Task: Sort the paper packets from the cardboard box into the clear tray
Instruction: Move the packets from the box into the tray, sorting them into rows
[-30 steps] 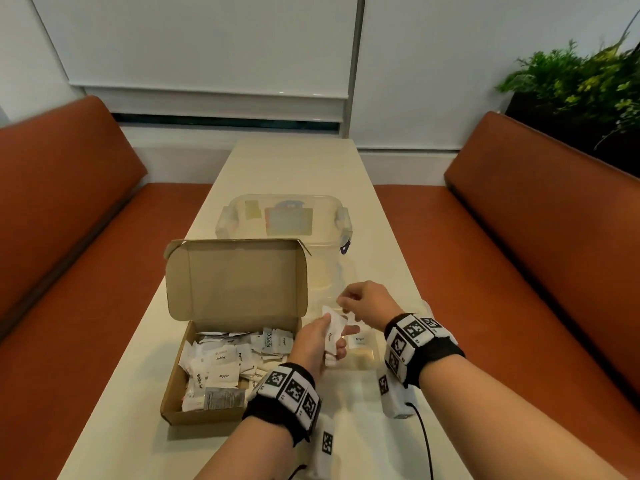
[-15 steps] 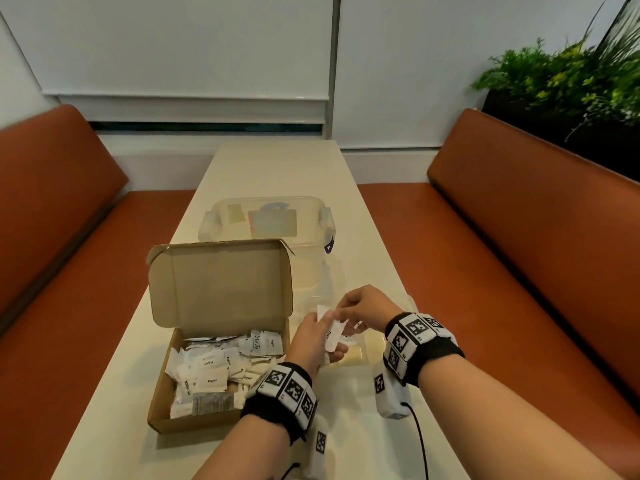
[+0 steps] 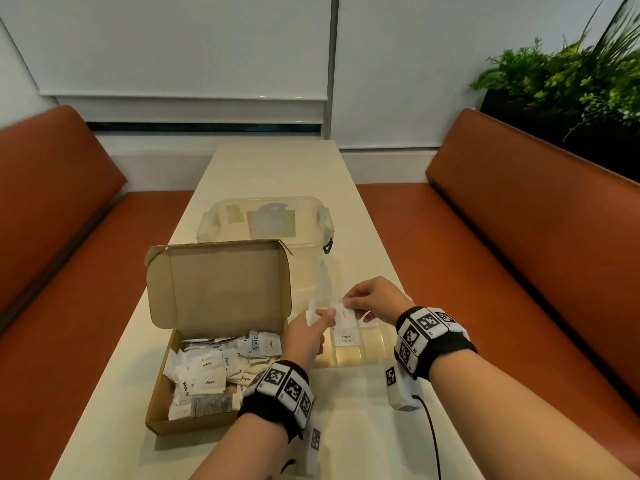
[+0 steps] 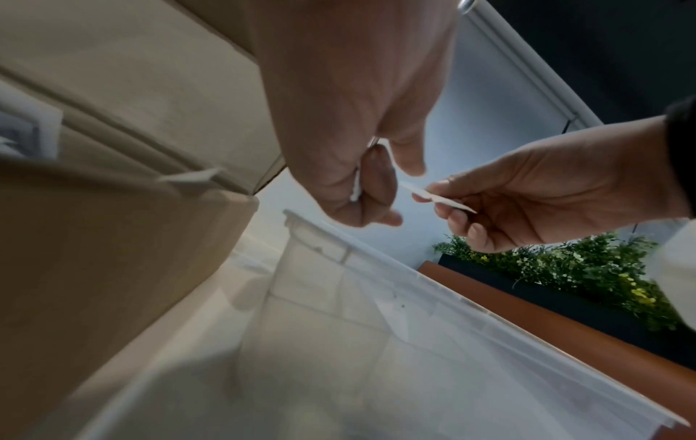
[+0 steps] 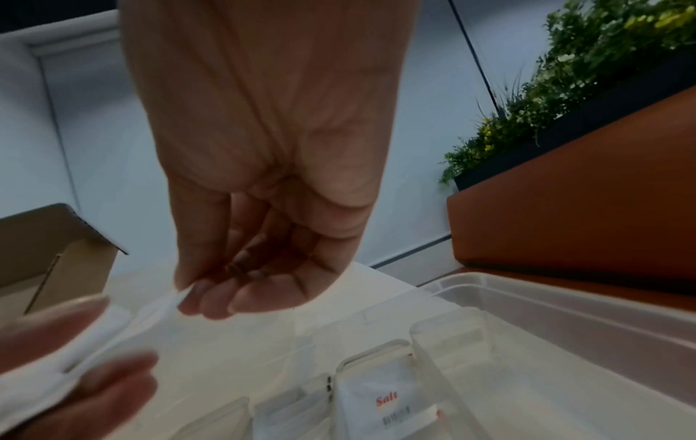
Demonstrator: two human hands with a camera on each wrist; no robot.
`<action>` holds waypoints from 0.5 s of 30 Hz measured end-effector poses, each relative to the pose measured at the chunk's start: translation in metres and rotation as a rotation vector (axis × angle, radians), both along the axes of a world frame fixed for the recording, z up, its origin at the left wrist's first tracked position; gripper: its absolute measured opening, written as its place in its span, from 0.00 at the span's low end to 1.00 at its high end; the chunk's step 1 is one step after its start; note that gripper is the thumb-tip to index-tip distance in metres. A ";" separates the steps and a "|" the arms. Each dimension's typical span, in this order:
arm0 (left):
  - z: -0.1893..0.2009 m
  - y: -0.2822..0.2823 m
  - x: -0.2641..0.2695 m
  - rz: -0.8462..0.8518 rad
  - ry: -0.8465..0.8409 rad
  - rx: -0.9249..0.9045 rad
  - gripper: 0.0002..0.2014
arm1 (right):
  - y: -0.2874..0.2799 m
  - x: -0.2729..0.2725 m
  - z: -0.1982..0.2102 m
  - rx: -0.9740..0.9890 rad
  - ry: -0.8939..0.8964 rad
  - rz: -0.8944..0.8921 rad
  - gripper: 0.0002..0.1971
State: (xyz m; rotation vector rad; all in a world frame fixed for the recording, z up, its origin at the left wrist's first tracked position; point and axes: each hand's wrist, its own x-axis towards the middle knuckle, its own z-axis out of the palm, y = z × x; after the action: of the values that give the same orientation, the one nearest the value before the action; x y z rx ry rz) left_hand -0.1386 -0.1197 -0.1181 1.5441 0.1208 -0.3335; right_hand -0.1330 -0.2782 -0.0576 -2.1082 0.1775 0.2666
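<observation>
Packet (image 3: 343,315) with red print: half a second ago pressed against the small bunch (image 3: 311,311), now drawn clear of it. Pinched at its top edge between thumb and fingertips of right hand (image 3: 375,299); hanging just above the clear tray (image 3: 372,355). Rest of the bunch clamped in the curled fingers of left hand (image 3: 306,336), close beside the right, a small gap between the two papers. Both hands thus grasping paper, neither released.

Meaning for the task, as a judgement: one packet singled out and ready to drop into its compartment; probably Salt, going by a Salt packet (image 5: 384,402) already lying below the right hand, though the held print is too blurred to read. Pepper packet (image 3: 345,337) in a tray cell just under the hands.

Left of the left hand: cardboard box (image 3: 218,285), lid up, heap of packets (image 3: 207,368) inside, so sorting barely begun. Beyond the hands: lidded clear container (image 3: 266,220). Everything on the pale tabletop (image 3: 346,427).
</observation>
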 end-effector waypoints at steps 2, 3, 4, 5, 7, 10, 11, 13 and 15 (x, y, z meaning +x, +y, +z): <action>-0.001 -0.003 0.000 -0.009 -0.027 0.024 0.07 | -0.002 -0.001 0.000 0.004 0.002 0.008 0.03; -0.001 -0.006 -0.001 0.000 -0.030 0.028 0.06 | -0.002 -0.002 -0.001 0.019 0.007 0.002 0.03; -0.002 -0.008 -0.001 0.021 -0.027 0.023 0.05 | -0.003 -0.003 -0.002 0.045 0.018 -0.009 0.04; -0.002 -0.010 -0.001 0.048 -0.021 0.008 0.06 | -0.003 -0.004 -0.002 0.079 0.036 -0.022 0.06; -0.003 -0.013 0.000 0.102 -0.007 -0.033 0.06 | -0.003 -0.006 -0.003 0.155 0.073 -0.041 0.11; -0.003 -0.016 -0.001 0.121 -0.003 -0.043 0.06 | -0.005 -0.008 -0.003 0.228 0.048 -0.089 0.10; -0.003 -0.017 -0.001 0.109 -0.004 -0.033 0.07 | -0.007 -0.008 -0.004 0.217 0.029 -0.104 0.09; -0.003 -0.017 -0.004 0.070 -0.003 -0.008 0.08 | -0.009 -0.007 -0.004 0.146 0.001 -0.091 0.07; -0.004 -0.017 -0.006 0.042 -0.008 0.019 0.07 | -0.013 -0.004 -0.004 0.042 -0.012 -0.058 0.05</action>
State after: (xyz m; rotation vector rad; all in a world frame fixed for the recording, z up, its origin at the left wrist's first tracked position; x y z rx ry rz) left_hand -0.1449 -0.1366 -0.1222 1.5590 0.1502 -0.2929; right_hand -0.1368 -0.2913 -0.0612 -2.0588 0.2242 0.2215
